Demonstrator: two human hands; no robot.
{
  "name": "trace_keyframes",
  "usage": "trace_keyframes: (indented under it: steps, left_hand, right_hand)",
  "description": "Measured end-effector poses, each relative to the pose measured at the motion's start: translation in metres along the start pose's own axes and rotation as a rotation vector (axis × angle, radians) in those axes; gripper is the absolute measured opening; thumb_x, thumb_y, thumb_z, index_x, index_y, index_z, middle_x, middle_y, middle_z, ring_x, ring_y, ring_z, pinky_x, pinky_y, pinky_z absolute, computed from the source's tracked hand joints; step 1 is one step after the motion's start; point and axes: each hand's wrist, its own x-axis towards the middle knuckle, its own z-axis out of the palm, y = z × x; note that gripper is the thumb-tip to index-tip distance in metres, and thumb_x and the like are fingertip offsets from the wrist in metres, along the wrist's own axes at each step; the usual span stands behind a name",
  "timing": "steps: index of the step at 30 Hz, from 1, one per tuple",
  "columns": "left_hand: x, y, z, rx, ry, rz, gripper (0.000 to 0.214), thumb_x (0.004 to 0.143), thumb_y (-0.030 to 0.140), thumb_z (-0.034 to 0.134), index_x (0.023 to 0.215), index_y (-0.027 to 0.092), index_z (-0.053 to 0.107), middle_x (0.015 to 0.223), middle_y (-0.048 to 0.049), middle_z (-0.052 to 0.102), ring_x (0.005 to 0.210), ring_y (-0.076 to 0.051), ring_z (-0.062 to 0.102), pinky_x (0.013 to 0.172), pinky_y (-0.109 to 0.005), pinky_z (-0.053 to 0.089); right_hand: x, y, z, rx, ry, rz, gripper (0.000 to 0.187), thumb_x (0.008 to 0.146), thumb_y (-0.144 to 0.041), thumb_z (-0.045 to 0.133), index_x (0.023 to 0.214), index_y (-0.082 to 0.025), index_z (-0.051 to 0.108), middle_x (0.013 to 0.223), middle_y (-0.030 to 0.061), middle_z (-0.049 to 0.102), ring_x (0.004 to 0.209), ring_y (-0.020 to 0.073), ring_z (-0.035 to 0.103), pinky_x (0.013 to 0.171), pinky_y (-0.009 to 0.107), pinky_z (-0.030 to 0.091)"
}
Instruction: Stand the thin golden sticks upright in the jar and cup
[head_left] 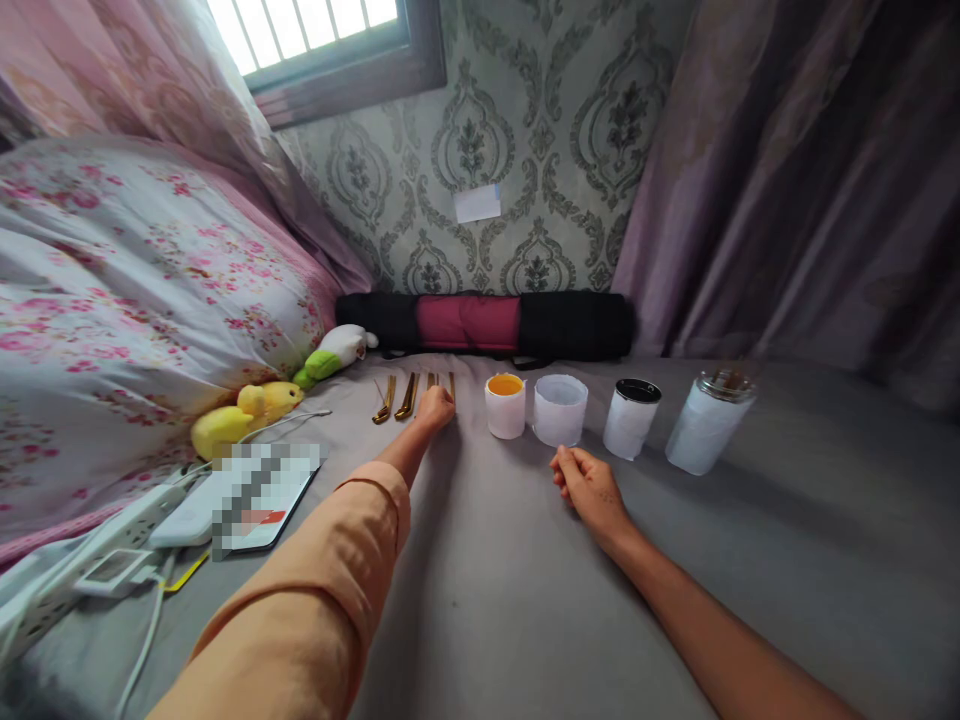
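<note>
Four pale containers stand upright before us, in a row on the grey sheet (480,600). From left to right we have an orange-lined cup (505,414), a wider cup (560,418) just beside it, a dark-mouthed can (628,428) and a jar (701,432) with a metal rim; what pokes out of the jar's mouth is too blurred to name.

Our left grip (435,406) reaches out to the slim gold-coloured pieces (385,402), which lie in small groups to the left of the cups. Two groups lie in plain sight left of our knuckles, and more slim ends show just past them. The fingers curl down there, but we cannot tell whether they grasp any piece. Our right grip (589,487) is in front of the wider cup and near its base, folded into a loose fist.

Behind all this, a black-and-magenta roll (469,323) lies along the foot of the patterned wall (536,150). On our left we see a green-and-white plush toy (341,352) and a yellow toy (225,428) beside the floral bedding (150,280).
</note>
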Motion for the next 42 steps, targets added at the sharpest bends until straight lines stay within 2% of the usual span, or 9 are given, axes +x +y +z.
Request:
trace_keyframes:
  steps: [16, 20, 29, 42]
  left_hand:
    - [0.003, -0.005, 0.012, 0.049, -0.002, 0.021, 0.018, 0.065, 0.013, 0.056, 0.080, 0.012, 0.066, 0.086, -0.0127, 0.065, 0.085, -0.020, 0.058, 0.071, -0.022, 0.041]
    - [0.002, -0.006, 0.012, 0.050, 0.011, 0.025, 0.023, 0.066, 0.010, 0.053, 0.086, 0.011, 0.065, 0.090, -0.0131, 0.064, 0.087, -0.019, 0.057, 0.073, -0.022, 0.040]
    - [0.002, -0.006, 0.012, 0.058, 0.016, 0.058, 0.024, 0.064, 0.006, 0.052, 0.084, 0.010, 0.065, 0.091, -0.0145, 0.064, 0.090, -0.021, 0.057, 0.075, -0.024, 0.041]
    - [0.002, -0.007, 0.012, 0.036, 0.022, 0.055, 0.024, 0.064, 0.007, 0.053, 0.084, 0.012, 0.065, 0.091, -0.0128, 0.064, 0.090, -0.019, 0.057, 0.077, -0.023, 0.040]
  right_hand:
    - [0.000, 0.003, 0.000, -0.017, -0.010, -0.006, 0.039, 0.076, -0.053, 0.043, 0.066, -0.016, 0.054, 0.054, -0.0006, 0.049, 0.042, 0.0071, 0.043, 0.038, 0.018, 0.033]
    - [0.000, 0.002, 0.000, -0.022, -0.013, -0.005, 0.038, 0.077, -0.052, 0.042, 0.066, -0.016, 0.053, 0.055, -0.0008, 0.049, 0.042, 0.0068, 0.042, 0.038, 0.018, 0.032]
    - [0.000, 0.001, 0.000, -0.034, -0.012, 0.000, 0.040, 0.077, -0.052, 0.042, 0.067, -0.015, 0.053, 0.055, -0.0001, 0.048, 0.042, 0.0069, 0.042, 0.037, 0.017, 0.032]
    - [0.001, 0.002, 0.000, -0.038, -0.020, 0.009, 0.041, 0.076, -0.054, 0.043, 0.068, -0.015, 0.053, 0.056, -0.0002, 0.049, 0.043, 0.0071, 0.042, 0.039, 0.018, 0.032]
